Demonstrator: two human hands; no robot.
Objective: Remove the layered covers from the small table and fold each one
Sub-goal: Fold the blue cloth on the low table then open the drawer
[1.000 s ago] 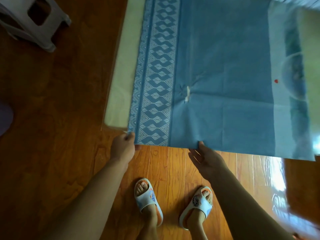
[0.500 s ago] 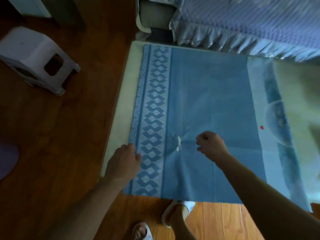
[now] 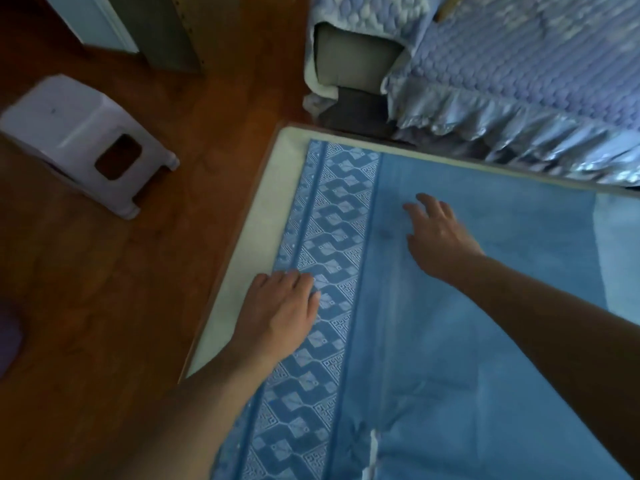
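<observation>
Head view — the only one. The blue cover [image 3: 467,323] lies spread flat over the tabletop [image 3: 256,230], whose pale surface shows as a bare strip just outside the left hand. The step in hand looks like the start of taking this cover off, or smoothing it ahead of a fold; nothing is lifted yet.

The left hand [image 3: 280,313] rests palm-down on the cover's patterned border [image 3: 332,244], its fingers lightly bent and close together, its grip holding nothing. The right hand [image 3: 438,233] is farther from the person, over the plain blue part, fingers spread and loose — it appears to touch or hover just above the cloth; which, I cannot tell. Neither grip pinches any fabric.

The next move, as I judge it, calls for reaching the far edge beyond the right hand, near the frilled bed cover [image 3: 519,98], pinching it and drawing it back toward the body.
</observation>
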